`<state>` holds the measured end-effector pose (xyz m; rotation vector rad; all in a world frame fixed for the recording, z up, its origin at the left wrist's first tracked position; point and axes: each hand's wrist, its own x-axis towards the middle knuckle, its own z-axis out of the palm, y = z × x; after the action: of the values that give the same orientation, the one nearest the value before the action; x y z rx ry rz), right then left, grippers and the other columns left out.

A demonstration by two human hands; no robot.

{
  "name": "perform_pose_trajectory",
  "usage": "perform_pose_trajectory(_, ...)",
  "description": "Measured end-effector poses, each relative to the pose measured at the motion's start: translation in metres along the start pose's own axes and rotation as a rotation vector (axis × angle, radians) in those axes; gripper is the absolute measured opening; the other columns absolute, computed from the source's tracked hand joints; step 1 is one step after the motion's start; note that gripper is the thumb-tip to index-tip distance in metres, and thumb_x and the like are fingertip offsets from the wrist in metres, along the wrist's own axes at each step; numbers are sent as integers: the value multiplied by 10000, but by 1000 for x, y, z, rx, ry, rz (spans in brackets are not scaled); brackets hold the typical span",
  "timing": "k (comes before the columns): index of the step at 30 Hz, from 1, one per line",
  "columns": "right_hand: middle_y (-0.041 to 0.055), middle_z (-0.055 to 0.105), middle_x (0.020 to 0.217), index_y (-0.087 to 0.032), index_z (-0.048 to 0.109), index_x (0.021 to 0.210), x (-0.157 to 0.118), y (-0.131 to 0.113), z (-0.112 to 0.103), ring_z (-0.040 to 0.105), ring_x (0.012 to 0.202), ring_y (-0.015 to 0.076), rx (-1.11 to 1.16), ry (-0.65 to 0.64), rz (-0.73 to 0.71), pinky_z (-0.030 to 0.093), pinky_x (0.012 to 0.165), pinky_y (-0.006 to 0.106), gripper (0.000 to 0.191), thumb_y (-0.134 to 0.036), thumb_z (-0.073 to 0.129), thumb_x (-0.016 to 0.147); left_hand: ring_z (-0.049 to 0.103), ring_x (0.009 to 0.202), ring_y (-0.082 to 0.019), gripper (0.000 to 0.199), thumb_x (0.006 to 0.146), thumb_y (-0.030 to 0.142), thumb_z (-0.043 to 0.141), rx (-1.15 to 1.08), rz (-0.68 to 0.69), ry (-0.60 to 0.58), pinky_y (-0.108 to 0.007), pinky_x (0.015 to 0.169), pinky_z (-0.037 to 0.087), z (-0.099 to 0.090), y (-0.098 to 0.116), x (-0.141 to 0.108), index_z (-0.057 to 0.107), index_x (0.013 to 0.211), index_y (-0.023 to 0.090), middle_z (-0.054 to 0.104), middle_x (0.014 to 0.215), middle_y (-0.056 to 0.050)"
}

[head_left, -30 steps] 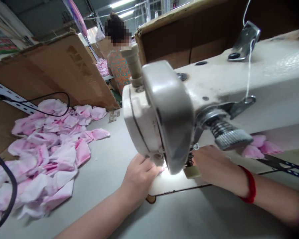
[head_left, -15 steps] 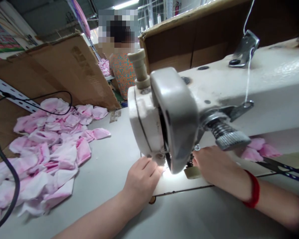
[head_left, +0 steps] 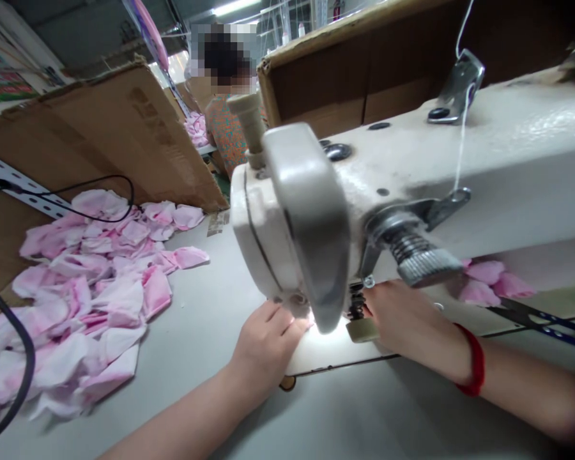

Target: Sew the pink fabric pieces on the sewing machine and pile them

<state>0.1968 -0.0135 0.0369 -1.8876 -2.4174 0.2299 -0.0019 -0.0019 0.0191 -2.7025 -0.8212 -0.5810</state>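
Sewing machine [head_left: 412,172] right under my nose, and my left hand [head_left: 267,345] presses flat, fingers together, beside the lit needle area, while my right hand [head_left: 405,319], red band [head_left: 472,361] on the wrist, sits opposite, fingers hidden! Pink fabric pieces [head_left: 86,300] heap on the table [head_left: 191,332], then cardboard [head_left: 110,140] and a co-worker [head_left: 225,134] beyond.

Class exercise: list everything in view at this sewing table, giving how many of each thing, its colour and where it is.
Sewing machine: one, cream, centre-right on the table.
Thread: one strand, white, hanging at the machine's top.
Fabric pile: many pieces, pink and white, left on the table.
Fabric scraps: a few, pink, right, beyond the machine.
Table: one, pale grey, under the machine.
Cable: one, black, left edge.
Cardboard sheet: one, brown, behind the pile.
Co-worker: one, patterned orange top, beyond the machine.
Bracelet: one, red, right wrist.
Left hand: at the machine's front.
Right hand: beside the needle area.
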Motion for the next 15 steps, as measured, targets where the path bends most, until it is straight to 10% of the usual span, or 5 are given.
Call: perform_pose_trajectory(15,43,598,579,-188,508,596,-5,1,4,579,570,186,-54,8,-59,288,466,262,215,-209,379,768,435,570,-109,224,830,98,372,-29,-111,-56,-235,513,357,4,6,3,511,669,170,467,580,20)
